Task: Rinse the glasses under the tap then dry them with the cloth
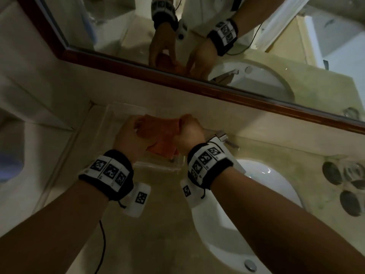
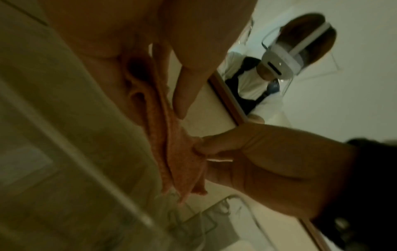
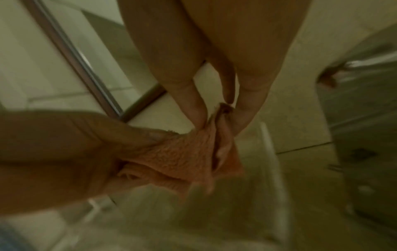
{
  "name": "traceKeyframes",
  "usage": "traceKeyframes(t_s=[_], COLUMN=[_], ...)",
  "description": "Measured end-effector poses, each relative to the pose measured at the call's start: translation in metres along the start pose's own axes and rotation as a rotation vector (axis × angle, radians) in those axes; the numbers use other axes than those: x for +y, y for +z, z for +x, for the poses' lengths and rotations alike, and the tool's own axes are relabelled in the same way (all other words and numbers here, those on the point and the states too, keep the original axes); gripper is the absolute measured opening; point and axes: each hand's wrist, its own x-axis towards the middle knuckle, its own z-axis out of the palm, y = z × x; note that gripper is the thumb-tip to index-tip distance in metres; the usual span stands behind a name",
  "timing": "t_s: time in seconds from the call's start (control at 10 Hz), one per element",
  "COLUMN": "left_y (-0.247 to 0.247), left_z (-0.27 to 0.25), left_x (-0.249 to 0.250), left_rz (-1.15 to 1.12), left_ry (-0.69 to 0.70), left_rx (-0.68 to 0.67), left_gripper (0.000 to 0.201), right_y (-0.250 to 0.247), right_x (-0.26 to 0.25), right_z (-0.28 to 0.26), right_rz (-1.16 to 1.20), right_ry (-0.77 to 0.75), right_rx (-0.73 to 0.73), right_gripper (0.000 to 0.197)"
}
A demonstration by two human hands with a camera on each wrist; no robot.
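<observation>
An orange cloth [image 1: 160, 133] hangs stretched between both hands above a clear tray [image 1: 158, 165] on the counter, left of the basin. My left hand [image 1: 128, 133] grips its left end with curled fingers. My right hand [image 1: 189, 131] pinches the right end. In the left wrist view the cloth [image 2: 178, 161] hangs in folds below my left hand [image 2: 182, 105], and the right hand [image 2: 257, 152] nips its edge. In the right wrist view my right hand [image 3: 219, 118] pinches a corner of the cloth [image 3: 189, 159]. Several glasses [image 1: 332, 173] stand on the counter far right, away from both hands.
A white basin [image 1: 256, 194] with a drain lies right of my hands, and the tap [image 1: 227, 139] is behind my right wrist. A wood-framed mirror [image 1: 217, 89] runs along the wall behind. A black cable [image 1: 102, 244] hangs from my left wrist.
</observation>
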Motion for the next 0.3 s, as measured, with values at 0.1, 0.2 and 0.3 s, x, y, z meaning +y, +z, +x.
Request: traceKeyframes(t_s=[0.1,0.2,0.3], left_y=[0.007,0.013,0.018], left_z=[-0.004,-0.007,-0.014], left_x=[-0.009,-0.007,0.012], left_rz=[0.151,0.212,0.241], left_ry=[-0.089,-0.089,0.005], left_rx=[-0.078,-0.055,0.035], left_gripper=[0.073,0.058,0.016], right_y=[0.006,0.011,0.008], right_x=[0.009,0.015,0.021], right_z=[0.003,0.005,0.005], right_rz=[-0.186,-0.17,-0.127], right_ry=[-0.06,-0.1,-0.081], right_rx=[-0.06,-0.027,-0.004], right_gripper=[0.025,0.014,0.011])
